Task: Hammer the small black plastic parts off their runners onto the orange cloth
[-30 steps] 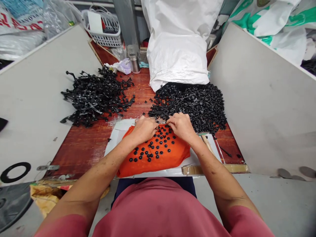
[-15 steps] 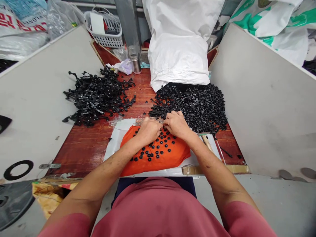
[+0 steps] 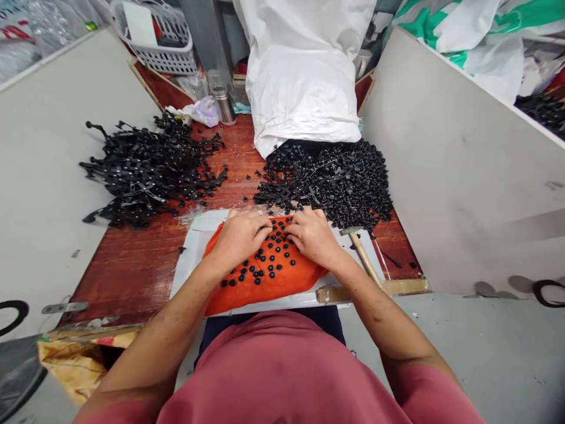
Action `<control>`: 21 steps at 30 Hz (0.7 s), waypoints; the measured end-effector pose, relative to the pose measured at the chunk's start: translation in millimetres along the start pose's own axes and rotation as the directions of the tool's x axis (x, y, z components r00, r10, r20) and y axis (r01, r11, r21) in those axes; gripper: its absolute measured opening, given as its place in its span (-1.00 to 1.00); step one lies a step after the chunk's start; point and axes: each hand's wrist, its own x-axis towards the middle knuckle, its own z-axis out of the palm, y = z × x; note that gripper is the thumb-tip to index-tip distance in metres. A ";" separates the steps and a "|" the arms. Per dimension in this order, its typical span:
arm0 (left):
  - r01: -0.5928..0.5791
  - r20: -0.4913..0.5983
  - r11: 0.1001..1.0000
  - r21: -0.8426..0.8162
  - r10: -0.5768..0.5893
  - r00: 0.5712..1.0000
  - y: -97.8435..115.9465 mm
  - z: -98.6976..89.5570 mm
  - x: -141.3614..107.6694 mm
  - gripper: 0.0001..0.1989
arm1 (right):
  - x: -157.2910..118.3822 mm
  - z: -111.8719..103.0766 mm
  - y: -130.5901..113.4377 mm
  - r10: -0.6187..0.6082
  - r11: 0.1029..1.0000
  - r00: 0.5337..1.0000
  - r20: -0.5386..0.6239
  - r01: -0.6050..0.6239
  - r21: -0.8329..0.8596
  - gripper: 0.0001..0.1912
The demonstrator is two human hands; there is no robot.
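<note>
An orange cloth (image 3: 282, 285) lies over a pale board, with several small round black plastic pieces (image 3: 272, 257) scattered on it. Over the cloth's left part is my left hand (image 3: 242, 237), its fingers curled and thumb pressed in; what they hold, if anything, is hidden. My right hand (image 3: 313, 237) bends its fingers together at the upper right of the cloth, close to several black pieces. I cannot make out what is between those fingertips. A gap with black pieces in it separates the two hands.
Behind my hands is a heap of small black parts (image 3: 335, 182) under a white sack (image 3: 304, 88). Longer black strips pile up (image 3: 150, 171) at left. A hammer (image 3: 364, 256) lies right of the cloth. Grey panels (image 3: 450, 147) flank the table; a metal flask (image 3: 224, 106) stands behind.
My hands have moved apart, from nearly touching at the cloth's far edge, and the left has come nearer. The view has shifted, and more of the hammer shows.
</note>
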 end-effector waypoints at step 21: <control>0.154 0.017 0.988 0.031 -0.155 0.988 -0.5 23.8 -69.9 -0.82 | -28.0 9.1 -2.9 0.107 0.993 0.974 -0.200 -0.096 0.063 -0.75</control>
